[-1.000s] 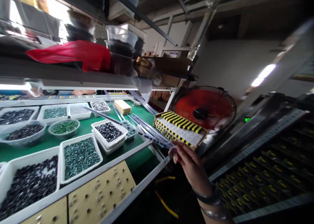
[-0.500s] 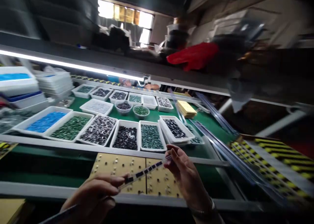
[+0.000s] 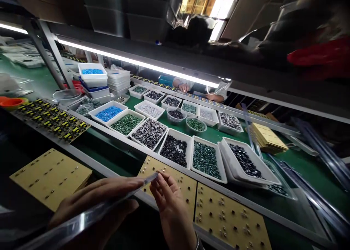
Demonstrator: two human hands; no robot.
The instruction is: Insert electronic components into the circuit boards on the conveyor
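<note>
A long clear plastic component tube point(image 3: 82, 220) runs from the lower left up to the middle of the view. My left hand point(image 3: 101, 202) is closed around it, with the fingers above and the thumb below. The thumb and fingertips of my right hand point(image 3: 171, 206) are pinched at the tube's far end; whether a small part is between them is hidden. In the earlier frame, dark parts showed inside the tube. Just beyond and right of my hands lie tan circuit boards point(image 3: 229, 215) with small metal and black parts on them.
White trays of small components, among them a dark green one point(image 3: 206, 158) and a blue one point(image 3: 109, 113), stand behind the rail. A stack of tan boards point(image 3: 54, 177) lies left. Clear tubes point(image 3: 308, 191) lie right. A co-worker's hands point(image 3: 184, 87) show across the bench.
The view has swung left, showing more of the bench there. The tube has turned so it points away from me, and my hands are closer together.
</note>
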